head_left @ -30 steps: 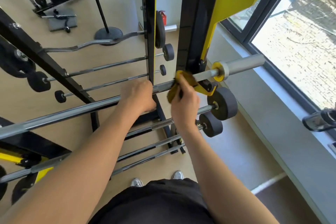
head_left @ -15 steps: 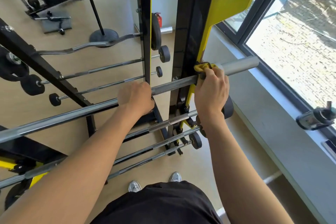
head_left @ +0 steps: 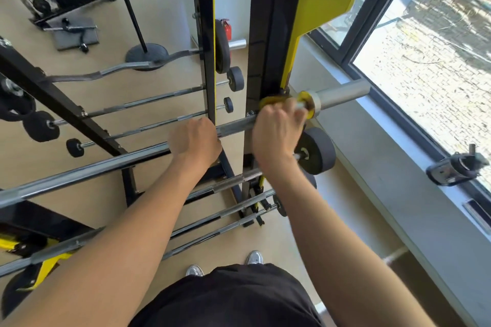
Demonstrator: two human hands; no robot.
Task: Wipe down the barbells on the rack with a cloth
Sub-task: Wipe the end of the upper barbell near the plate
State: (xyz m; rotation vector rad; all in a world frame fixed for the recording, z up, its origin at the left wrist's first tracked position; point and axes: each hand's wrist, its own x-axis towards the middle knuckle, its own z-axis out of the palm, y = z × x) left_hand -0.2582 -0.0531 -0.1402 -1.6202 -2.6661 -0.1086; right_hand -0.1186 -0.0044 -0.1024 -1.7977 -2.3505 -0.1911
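Observation:
A long chrome barbell (head_left: 87, 171) lies across the black and yellow rack (head_left: 268, 34) at chest height, its thick sleeve (head_left: 342, 94) pointing right towards the window. My left hand (head_left: 195, 142) grips the shaft just left of the rack upright. My right hand (head_left: 277, 130) is closed on a yellow cloth (head_left: 269, 101) wrapped round the bar beside the yellow collar (head_left: 308, 107); most of the cloth is hidden under the fingers. Several smaller barbells (head_left: 220, 216) rest on lower pegs.
A black weight plate (head_left: 318, 151) sits on a lower bar under my right hand. A curl bar (head_left: 111, 70) and fixed barbells hang behind the rack. A fan stand (head_left: 146, 54) stands on the floor beyond. A window ledge (head_left: 398, 167) runs along the right.
My right hand slid the cloth rightward along the bar from near the upright to the collar, then back slightly to the left. My left hand kept its grip.

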